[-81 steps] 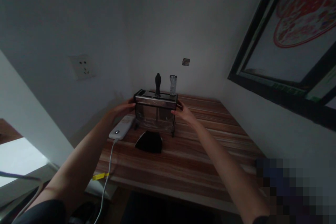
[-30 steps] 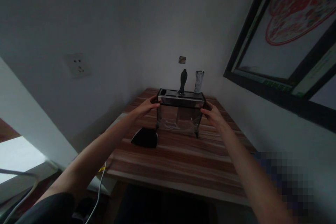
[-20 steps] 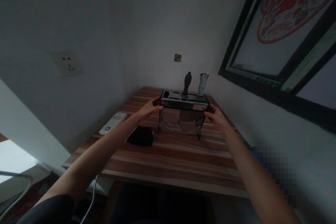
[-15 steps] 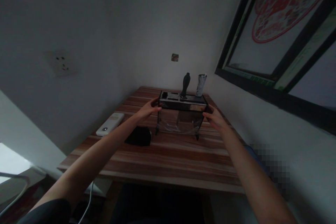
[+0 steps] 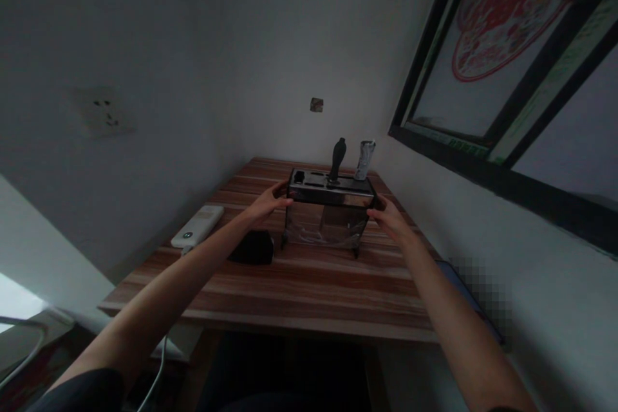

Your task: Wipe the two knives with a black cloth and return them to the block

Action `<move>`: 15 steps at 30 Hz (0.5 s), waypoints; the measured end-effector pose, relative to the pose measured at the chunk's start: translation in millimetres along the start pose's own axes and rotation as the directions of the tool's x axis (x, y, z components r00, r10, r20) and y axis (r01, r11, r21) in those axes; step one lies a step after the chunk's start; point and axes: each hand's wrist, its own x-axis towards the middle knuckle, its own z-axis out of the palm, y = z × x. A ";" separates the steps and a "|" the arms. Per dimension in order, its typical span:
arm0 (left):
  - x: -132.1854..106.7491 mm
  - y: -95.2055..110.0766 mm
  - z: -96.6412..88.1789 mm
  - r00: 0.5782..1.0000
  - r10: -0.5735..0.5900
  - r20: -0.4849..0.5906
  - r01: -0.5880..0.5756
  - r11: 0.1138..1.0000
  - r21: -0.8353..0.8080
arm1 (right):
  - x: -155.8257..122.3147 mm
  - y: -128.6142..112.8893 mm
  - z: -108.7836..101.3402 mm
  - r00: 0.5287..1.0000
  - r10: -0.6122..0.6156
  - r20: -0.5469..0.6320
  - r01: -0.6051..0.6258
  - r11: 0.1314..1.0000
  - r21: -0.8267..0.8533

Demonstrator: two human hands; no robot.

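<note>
A knife rack [image 5: 328,214] with a metal top and clear sides stands on the wooden table [image 5: 309,283] near the back wall. A black handle [image 5: 337,158] and a silvery handle [image 5: 364,159] stick up from its slots. My left hand [image 5: 268,201] grips the rack's left end, and my right hand [image 5: 390,217] grips its right end. Both hands have their fingers curled round the top edge.
A black pouch [image 5: 252,248] lies just left of the rack. A white power bank [image 5: 197,226] with a cable sits by the left wall. A wall socket [image 5: 100,112] is on the left, and a framed picture [image 5: 512,58] hangs on the right wall.
The rack has been carried from beside the power bank to the right, toward the table's back right corner. Both hands have kept their grip on its ends.
</note>
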 end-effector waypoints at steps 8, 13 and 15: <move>-0.6 -4.8 -6.5 1.000 -0.002 0.009 0.002 1.000 0.002 | -3.2 -3.1 6.1 1.000 0.000 -0.003 0.000 1.000 0.010; -0.2 -5.0 -6.9 1.000 -0.003 0.017 0.003 1.000 0.008 | -3.2 -1.2 5.6 1.000 0.001 -0.003 -0.001 1.000 0.010; 0.2 -6.0 -6.8 1.000 -0.006 0.004 0.006 1.000 0.008 | -2.3 1.0 4.5 1.000 0.001 -0.004 -0.001 1.000 0.010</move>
